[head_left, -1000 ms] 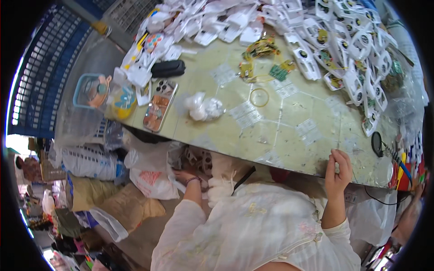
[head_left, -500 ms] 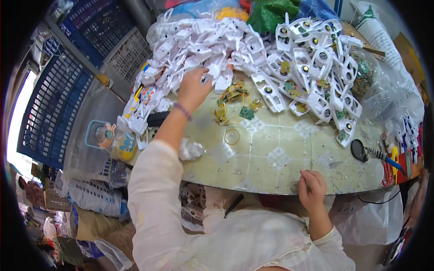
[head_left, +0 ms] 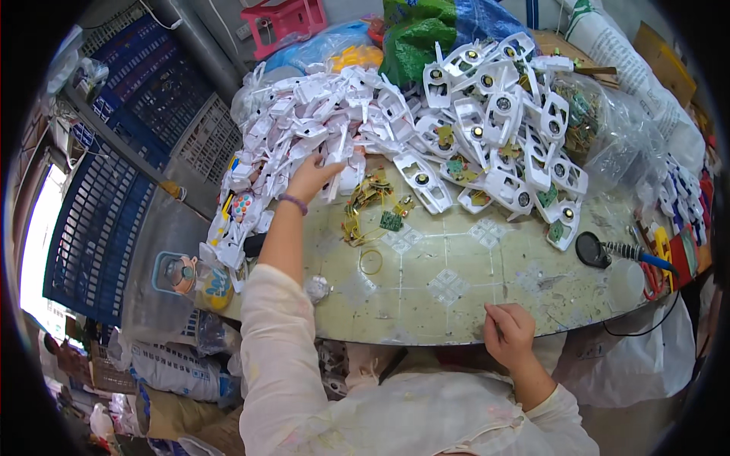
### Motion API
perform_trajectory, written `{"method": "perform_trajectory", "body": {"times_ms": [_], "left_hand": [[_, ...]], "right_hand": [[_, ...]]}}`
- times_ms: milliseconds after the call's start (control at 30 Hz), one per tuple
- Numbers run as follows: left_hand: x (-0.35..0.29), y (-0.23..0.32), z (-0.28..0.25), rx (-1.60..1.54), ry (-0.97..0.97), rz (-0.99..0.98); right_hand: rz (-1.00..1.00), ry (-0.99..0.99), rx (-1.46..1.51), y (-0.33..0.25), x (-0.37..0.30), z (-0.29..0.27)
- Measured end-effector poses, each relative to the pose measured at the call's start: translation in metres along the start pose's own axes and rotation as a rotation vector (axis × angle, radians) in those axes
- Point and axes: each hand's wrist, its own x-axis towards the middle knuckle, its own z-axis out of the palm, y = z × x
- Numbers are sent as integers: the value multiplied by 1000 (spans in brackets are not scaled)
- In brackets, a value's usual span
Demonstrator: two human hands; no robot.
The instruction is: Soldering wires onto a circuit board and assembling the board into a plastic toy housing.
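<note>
A large heap of white plastic shells (head_left: 304,114) covers the back left of the table. My left hand (head_left: 310,181) reaches to its front edge, thumb and forefinger apart beside the shells. The other fingertips are partly hidden, and I see no shell clearly gripped. To the right of that hand lies a tangle of small circuit boards with yellow wires (head_left: 365,201), and a green board (head_left: 391,220). White shells fitted with round black-and-silver parts (head_left: 422,182) are piled at the back right. My right hand (head_left: 509,333) rests at the table's near edge, loosely curled with nothing in it.
A soldering iron with a blue handle (head_left: 655,262) lies at the right beside a round black disc (head_left: 592,250). A yellow ring of wire (head_left: 370,262) lies mid-table (head_left: 471,258). A crumpled clear lump (head_left: 318,289) sits beside my left forearm. Blue crates (head_left: 99,235) stand at the left.
The view has shifted, so the table sits lower and a pink stool shows at the back. My left hand stays at the front of the heap, its fingers changed in pose. My right hand remains curled.
</note>
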Motion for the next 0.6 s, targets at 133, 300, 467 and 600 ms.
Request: {"method": "perform_trajectory", "body": {"times_ms": [133, 300, 467, 600], "left_hand": [[-64, 40, 9, -805, -272, -21], [-143, 76, 55, -1263, -617, -43], [-217, 97, 109, -1148, -588, -154], [-236, 107, 121, -1061, -527, -201]], "right_hand": [[-10, -7, -11, 2, 0, 0], [99, -139, 45, -5, 8, 0], [120, -64, 160, -38, 27, 7], [243, -36, 106, -18, 17, 7]]}}
